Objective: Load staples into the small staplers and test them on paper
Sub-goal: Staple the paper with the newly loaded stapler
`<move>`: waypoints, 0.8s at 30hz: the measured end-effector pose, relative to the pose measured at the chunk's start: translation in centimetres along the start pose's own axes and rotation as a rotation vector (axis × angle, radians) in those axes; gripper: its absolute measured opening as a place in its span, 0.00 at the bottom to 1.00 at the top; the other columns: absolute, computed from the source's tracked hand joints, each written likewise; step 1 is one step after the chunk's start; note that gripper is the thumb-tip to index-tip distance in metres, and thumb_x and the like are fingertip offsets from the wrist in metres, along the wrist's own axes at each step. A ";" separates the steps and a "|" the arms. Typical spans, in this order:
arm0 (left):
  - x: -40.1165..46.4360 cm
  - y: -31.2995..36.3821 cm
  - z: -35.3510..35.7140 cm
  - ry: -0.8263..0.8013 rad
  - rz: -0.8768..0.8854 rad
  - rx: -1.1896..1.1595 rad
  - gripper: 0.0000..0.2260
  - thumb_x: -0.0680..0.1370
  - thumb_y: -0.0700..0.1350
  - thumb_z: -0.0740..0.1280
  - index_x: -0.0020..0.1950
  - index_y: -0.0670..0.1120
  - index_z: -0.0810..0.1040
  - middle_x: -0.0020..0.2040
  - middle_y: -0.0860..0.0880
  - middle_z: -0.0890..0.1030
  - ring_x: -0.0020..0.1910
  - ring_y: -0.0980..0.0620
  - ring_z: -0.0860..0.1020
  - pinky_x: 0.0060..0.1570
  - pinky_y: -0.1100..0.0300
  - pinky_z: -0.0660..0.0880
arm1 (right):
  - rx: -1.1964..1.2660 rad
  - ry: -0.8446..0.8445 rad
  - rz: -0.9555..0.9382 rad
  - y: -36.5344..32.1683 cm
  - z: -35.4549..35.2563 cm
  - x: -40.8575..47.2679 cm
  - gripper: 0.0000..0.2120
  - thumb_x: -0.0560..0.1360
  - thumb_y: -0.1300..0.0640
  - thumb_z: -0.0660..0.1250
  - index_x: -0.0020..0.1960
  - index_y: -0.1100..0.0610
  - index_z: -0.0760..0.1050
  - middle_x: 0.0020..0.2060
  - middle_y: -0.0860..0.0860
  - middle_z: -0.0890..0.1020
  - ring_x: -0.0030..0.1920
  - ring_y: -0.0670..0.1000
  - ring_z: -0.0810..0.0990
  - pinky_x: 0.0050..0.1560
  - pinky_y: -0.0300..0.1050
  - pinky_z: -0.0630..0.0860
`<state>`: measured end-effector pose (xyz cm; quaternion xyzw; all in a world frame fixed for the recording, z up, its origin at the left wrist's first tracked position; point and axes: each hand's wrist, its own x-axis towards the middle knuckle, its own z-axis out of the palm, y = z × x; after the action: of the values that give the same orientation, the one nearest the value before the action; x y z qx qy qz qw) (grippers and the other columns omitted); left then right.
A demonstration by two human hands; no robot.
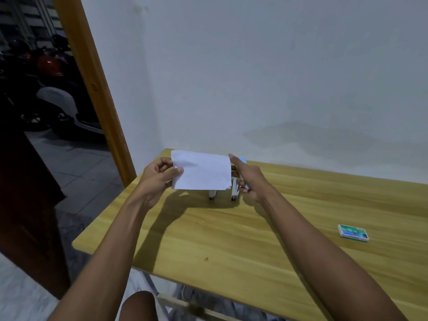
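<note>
A folded white paper [201,170] is held up above the wooden table [254,228]. My left hand [157,177] pinches its left edge between thumb and fingers. My right hand [247,179] is at the paper's right edge, index finger stretched along the top, the other fingers curled round a small light-blue stapler [243,169] that is mostly hidden. Below the paper, two small white staplers [212,194] [234,195] stand on the table, their upper parts hidden behind the sheet. A green and blue staple box [353,232] lies flat on the table to the right.
A pale wall rises right behind the table. A wooden door frame [97,89] stands at the left, with parked scooters [53,89] in the dark beyond. The table's left and near edges drop to a tiled floor. My knee [139,306] shows below the front edge.
</note>
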<state>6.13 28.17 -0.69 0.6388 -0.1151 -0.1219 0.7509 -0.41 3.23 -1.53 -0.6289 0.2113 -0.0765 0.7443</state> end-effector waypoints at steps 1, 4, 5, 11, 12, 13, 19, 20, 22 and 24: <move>0.3 0.4 0.6 -0.030 0.018 0.061 0.11 0.74 0.34 0.72 0.44 0.47 0.73 0.43 0.49 0.78 0.44 0.51 0.80 0.42 0.56 0.76 | 0.090 -0.078 0.012 -0.4 -0.6 0.3 0.25 0.68 0.37 0.74 0.52 0.56 0.80 0.30 0.47 0.78 0.22 0.46 0.61 0.21 0.36 0.56; 1.3 0.8 2.1 -0.025 0.050 0.218 0.10 0.73 0.35 0.74 0.47 0.45 0.75 0.49 0.48 0.81 0.47 0.49 0.82 0.44 0.52 0.78 | 0.176 -0.114 -0.070 -1.5 -2.1 1.0 0.20 0.68 0.38 0.75 0.48 0.53 0.78 0.28 0.46 0.75 0.23 0.45 0.63 0.21 0.37 0.56; 1.6 0.8 2.6 -0.028 0.044 0.226 0.11 0.73 0.36 0.74 0.50 0.44 0.75 0.51 0.46 0.82 0.48 0.47 0.82 0.45 0.50 0.78 | 0.114 -0.082 -0.122 -1.9 -2.5 1.0 0.16 0.70 0.43 0.76 0.46 0.54 0.77 0.27 0.46 0.74 0.24 0.46 0.65 0.22 0.37 0.57; 2.4 1.0 5.5 -0.110 -0.024 0.185 0.21 0.77 0.49 0.71 0.68 0.47 0.71 0.51 0.48 0.86 0.49 0.47 0.85 0.49 0.49 0.81 | -0.188 -0.056 -0.365 -2.8 -4.4 1.0 0.09 0.73 0.57 0.74 0.44 0.60 0.77 0.38 0.54 0.77 0.35 0.51 0.72 0.25 0.41 0.66; 2.4 0.9 5.9 -0.149 -0.011 0.199 0.19 0.78 0.46 0.70 0.69 0.48 0.72 0.52 0.47 0.86 0.50 0.45 0.85 0.51 0.47 0.81 | -0.207 -0.045 -0.376 -2.8 -4.6 1.1 0.11 0.73 0.56 0.74 0.43 0.62 0.75 0.38 0.56 0.75 0.35 0.52 0.70 0.25 0.41 0.67; 2.5 0.9 6.3 -0.180 0.002 0.210 0.18 0.79 0.44 0.69 0.69 0.48 0.73 0.53 0.45 0.86 0.51 0.44 0.85 0.52 0.45 0.81 | -0.216 -0.039 -0.381 -2.9 -4.8 1.2 0.12 0.73 0.56 0.75 0.43 0.62 0.74 0.37 0.56 0.72 0.34 0.53 0.69 0.25 0.41 0.68; 3.0 1.0 7.4 -0.235 -0.042 0.207 0.14 0.78 0.41 0.69 0.64 0.50 0.78 0.56 0.47 0.85 0.51 0.45 0.84 0.48 0.50 0.80 | -0.166 -0.039 -0.379 -1.8 -6.5 1.9 0.11 0.72 0.60 0.75 0.41 0.64 0.73 0.35 0.55 0.72 0.30 0.51 0.67 0.25 0.40 0.68; 3.1 1.0 7.5 -0.242 -0.051 0.213 0.14 0.78 0.40 0.68 0.63 0.49 0.79 0.56 0.47 0.85 0.50 0.45 0.84 0.49 0.51 0.79 | -0.149 -0.022 -0.385 -1.8 -6.7 1.9 0.09 0.72 0.61 0.75 0.42 0.60 0.75 0.35 0.53 0.74 0.29 0.50 0.68 0.25 0.40 0.67; 3.3 0.9 7.8 -0.252 -0.055 0.213 0.13 0.79 0.40 0.68 0.63 0.49 0.79 0.57 0.47 0.84 0.50 0.46 0.84 0.50 0.51 0.78 | -0.098 0.000 -0.420 -2.1 -6.9 2.0 0.07 0.72 0.64 0.75 0.47 0.57 0.79 0.37 0.49 0.80 0.28 0.47 0.70 0.25 0.38 0.67; 3.3 0.9 8.1 -0.259 -0.046 0.211 0.13 0.80 0.41 0.67 0.63 0.49 0.79 0.57 0.47 0.84 0.50 0.46 0.84 0.50 0.50 0.78 | -0.072 -0.001 -0.464 -2.3 -7.1 2.1 0.08 0.73 0.66 0.73 0.50 0.59 0.80 0.38 0.50 0.83 0.26 0.45 0.71 0.26 0.38 0.67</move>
<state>6.64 19.68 1.54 0.6956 -0.2087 -0.2076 0.6553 -1.13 -4.44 -0.61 -0.6869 0.0631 -0.2377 0.6839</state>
